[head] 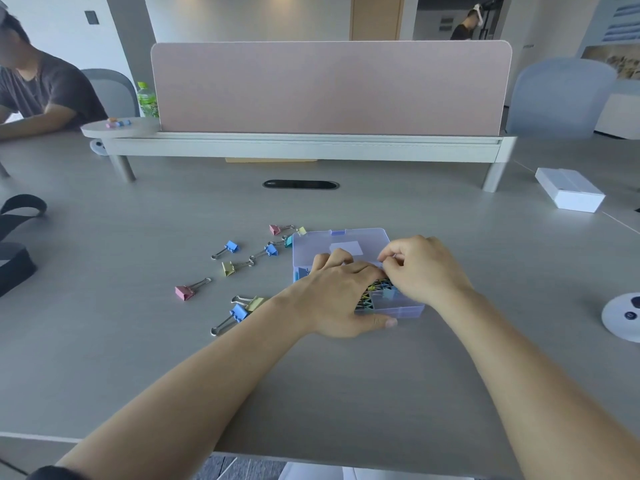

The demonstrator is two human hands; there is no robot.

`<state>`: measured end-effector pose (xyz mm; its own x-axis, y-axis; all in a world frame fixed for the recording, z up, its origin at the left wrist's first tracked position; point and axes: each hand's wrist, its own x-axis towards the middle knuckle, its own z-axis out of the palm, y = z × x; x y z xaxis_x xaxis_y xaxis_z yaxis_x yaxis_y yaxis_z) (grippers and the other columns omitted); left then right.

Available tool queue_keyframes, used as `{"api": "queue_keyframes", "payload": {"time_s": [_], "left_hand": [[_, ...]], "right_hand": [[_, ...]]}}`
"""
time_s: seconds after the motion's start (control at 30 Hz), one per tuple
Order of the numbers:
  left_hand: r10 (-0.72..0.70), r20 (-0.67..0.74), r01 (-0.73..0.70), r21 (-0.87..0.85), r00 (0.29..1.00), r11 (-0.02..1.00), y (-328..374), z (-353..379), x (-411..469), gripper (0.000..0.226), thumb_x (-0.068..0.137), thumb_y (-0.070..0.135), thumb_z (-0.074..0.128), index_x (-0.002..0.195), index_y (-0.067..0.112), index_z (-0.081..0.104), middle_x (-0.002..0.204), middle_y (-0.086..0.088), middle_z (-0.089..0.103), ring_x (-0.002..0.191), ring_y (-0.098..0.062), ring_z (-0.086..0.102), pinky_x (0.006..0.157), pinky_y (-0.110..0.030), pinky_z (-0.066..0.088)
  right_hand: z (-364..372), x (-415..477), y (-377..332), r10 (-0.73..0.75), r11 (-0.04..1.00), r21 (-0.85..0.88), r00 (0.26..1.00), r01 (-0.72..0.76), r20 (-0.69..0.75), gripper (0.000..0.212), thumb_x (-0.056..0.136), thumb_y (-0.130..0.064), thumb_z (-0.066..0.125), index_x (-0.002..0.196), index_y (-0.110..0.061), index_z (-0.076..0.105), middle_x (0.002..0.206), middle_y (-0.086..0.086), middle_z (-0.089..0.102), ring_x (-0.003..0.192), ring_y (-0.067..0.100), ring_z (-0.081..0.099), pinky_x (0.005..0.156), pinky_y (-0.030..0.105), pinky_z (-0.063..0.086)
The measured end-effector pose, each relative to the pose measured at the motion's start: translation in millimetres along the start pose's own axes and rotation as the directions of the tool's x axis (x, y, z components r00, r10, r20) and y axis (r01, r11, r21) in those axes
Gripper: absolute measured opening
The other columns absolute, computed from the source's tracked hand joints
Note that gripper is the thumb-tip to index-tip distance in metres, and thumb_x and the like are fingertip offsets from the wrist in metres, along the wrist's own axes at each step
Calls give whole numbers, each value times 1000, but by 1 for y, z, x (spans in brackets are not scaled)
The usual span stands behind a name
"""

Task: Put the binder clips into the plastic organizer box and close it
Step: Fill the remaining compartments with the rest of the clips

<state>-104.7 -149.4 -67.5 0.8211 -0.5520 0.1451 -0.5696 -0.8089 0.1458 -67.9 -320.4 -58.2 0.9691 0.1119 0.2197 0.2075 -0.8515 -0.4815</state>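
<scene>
Steadies the box (405, 311) with left hand (332, 299) spread over it; pinches with right hand (422, 268) above the clips (375, 289) inside, on what cannot be told. Midway through filling; calls next for gathering loose clips (230, 247) lying left, lid (343, 242) open behind

Both hands forward, meeting at centre.
I see left hand (341, 299) palm down, fingers spread, thumb stretched sideways; right hand (422, 268) curled, fingertips bunched beside the left's knuckles.
</scene>
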Motion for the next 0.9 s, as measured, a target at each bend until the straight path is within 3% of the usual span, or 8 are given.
{"api": "queue_keyframes", "payload": {"time_s": [0.13,0.33,0.57,0.7,0.8,0.87,0.9], "left_hand": [[-18,4,18,-22,1000,1000,2,-1,2,63,83,67,50,134,31,42,124,16,53,116,-19,32,104,-39,26],[-5,-1,5,-35,1000,999,-1,-2,2,63,83,69,47,136,35,41,128,16,53,119,-19,30,103,-37,24],[56,-167,-67,-62,984,996,-15,-8,-3,65,79,72,34,126,34,58,128,21,55,116,-14,38,96,-32,25],[-111,-234,99,-59,966,993,-52,-31,-12,62,80,70,31,109,30,68,111,13,66,110,-19,51,90,-36,34],[-218,-302,195,-107,928,975,-87,-42,-26,40,86,47,45,102,23,73,103,2,70,96,-27,62,91,-41,47],[-305,-304,276,-135,903,952,-102,-49,-33,25,89,19,55,108,17,72,110,-4,69,103,-27,62,93,-31,45],[-361,-280,337,-130,889,932,-106,-52,-36,28,88,11,56,112,17,70,115,-3,66,108,-25,60,94,-28,43]], "right_hand": [[2,2,0,3,1000,8,1000,-3,-1,22,82,-21,49,78,-32,68,67,-7,62,69,22,58,61,28,47],[2,0,0,28,998,52,999,-27,-29,25,84,-22,47,85,-31,70,79,-9,69,75,18,62,68,30,53],[2,-1,0,30,990,138,999,-24,-38,25,84,-21,47,79,-30,70,72,-10,71,74,15,67,70,36,57],[1,-1,1,27,987,161,997,-15,-70,28,85,-17,46,84,-28,71,71,-8,72,72,13,68,68,36,57],[-1,0,0,48,971,237,995,-25,-93,28,86,-15,46,85,-28,71,69,-11,72,68,10,69,65,34,58],[-1,0,-3,90,938,343,992,-54,-90,27,88,-14,47,83,-28,70,68,-11,72,56,5,64,60,30,57],[-2,0,-4,115,912,403,990,-71,-85,28,88,-13,47,81,-29,69,68,-11,72,50,6,59,56,29,54]]}}
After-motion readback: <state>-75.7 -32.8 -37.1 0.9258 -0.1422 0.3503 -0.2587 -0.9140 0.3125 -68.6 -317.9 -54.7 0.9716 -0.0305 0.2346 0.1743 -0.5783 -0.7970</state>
